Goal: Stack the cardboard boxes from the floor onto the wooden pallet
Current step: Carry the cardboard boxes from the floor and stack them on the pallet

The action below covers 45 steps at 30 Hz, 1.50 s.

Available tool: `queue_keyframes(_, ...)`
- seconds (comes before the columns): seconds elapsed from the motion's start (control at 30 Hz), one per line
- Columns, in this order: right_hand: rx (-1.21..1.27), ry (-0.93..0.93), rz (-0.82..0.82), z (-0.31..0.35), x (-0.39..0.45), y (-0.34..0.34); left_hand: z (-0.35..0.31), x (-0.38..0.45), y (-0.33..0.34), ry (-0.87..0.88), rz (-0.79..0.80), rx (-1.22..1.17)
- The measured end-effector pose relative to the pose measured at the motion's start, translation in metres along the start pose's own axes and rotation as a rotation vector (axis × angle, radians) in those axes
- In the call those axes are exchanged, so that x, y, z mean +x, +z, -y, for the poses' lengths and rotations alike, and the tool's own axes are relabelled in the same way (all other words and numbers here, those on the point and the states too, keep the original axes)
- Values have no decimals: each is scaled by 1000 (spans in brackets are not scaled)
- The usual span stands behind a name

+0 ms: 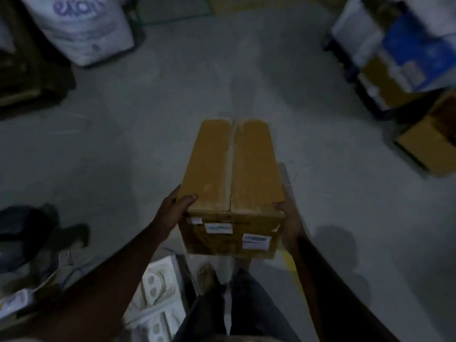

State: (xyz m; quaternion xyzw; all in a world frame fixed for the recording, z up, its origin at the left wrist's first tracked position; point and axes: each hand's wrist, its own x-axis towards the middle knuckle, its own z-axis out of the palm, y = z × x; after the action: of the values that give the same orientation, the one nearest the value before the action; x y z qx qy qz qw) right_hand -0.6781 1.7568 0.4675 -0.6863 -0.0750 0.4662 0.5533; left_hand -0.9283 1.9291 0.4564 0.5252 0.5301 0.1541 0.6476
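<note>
Grey concrete floor filled a dim storeroom, seen from above through a head-worn camera. At the centre of the view, a person held a long brown cardboard box off the floor, in front of their legs, its taped seam running away from them. White labels sat on the near end face.

The left hand gripped the box's near left corner, thumb lying on the top face and the other fingers curled down the left side. The right hand clasped the near right corner, thumb hooked over the top edge; its remaining fingers were hidden behind the box, so their spread could not be told.

Goods ringed the floor. A large white sack with purple lettering stood at the far left. A stack of blue, white and brown cartons rose at the far right, with another brown carton just below it. White moulded foam packing lay by the person's left leg, and dark, blurred items sat along the left edge.
</note>
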Motion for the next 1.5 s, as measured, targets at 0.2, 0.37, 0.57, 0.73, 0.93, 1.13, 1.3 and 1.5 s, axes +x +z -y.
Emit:
queue_keyframes(0.2, 121, -200, -85, 55, -107, -128, -83, -78, 117, 74, 150, -95)
queue_keyframes(0.37, 164, -281, -256, 46, -192, -244, -114, -133, 230, 105, 345, -75)
queue_keyframes(0.57, 205, -325, -406, 16, -279, -397, -114, -215, 396, 239, 505, 24)
queue_keyframes(0.73, 243, -310, -567, 1, -340, -515, -104, -277, 519, 232, 622, 97)
queue_keyframes(0.93, 302, -281, -698, -17, -392, -632, -91, -334, 652, 245, 752, 171)
queue_keyframes(1.13, 372, -298, -793, -43, -413, -744, -78, -365, 794, 246, 880, 271)
queue_keyframes(1.3, 391, -262, -907, -56, -410, -861, -68, -376, 927, 257, 1015, 310)
queue_keyframes(1.5, 527, -217, -1074, -59, -430, -992, -65, -416, 1086, 175, 1151, 337)
